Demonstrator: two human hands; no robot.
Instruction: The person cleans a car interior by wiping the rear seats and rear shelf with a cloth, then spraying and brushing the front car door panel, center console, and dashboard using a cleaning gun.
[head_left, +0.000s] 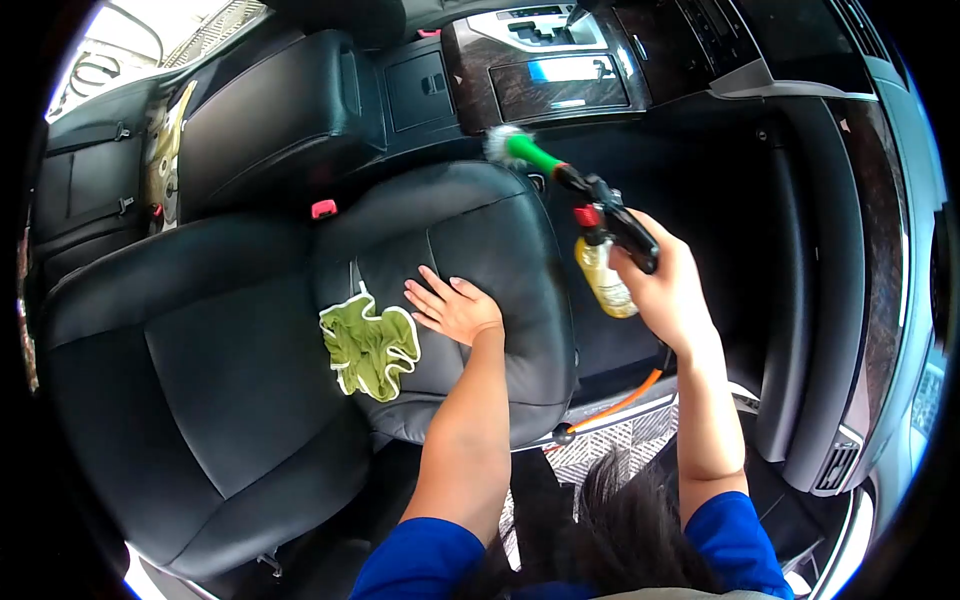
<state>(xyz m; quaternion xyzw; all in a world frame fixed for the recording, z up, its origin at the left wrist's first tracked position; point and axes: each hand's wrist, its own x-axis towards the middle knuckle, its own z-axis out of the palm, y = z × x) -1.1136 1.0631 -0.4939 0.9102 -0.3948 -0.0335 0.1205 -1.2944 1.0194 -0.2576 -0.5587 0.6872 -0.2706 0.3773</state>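
My left hand point(458, 311) lies flat on the black leather car seat point(490, 240), fingers spread and holding nothing. Just left of its fingertips is a crumpled green cloth point(370, 345) with white edging. My right hand point(665, 285) is wrapped round the black handle of an air cleaning gun point(620, 232), held above the footwell. The gun's green nozzle point(533, 153) ends in a whitish brush point(505, 145), blurred, near the seat's far front corner. Below the handle hangs a bottle point(605, 280) of yellowish liquid with a red collar. An orange hose point(620, 402) trails down from it.
Behind the seat runs the centre console point(520, 90) with its gear selector. A red buckle point(323, 209) sticks up beside the seat. The seat backrest point(200, 390) is at left, the open door sill point(620, 420) at the bottom, and the dashboard point(820, 250) at right.
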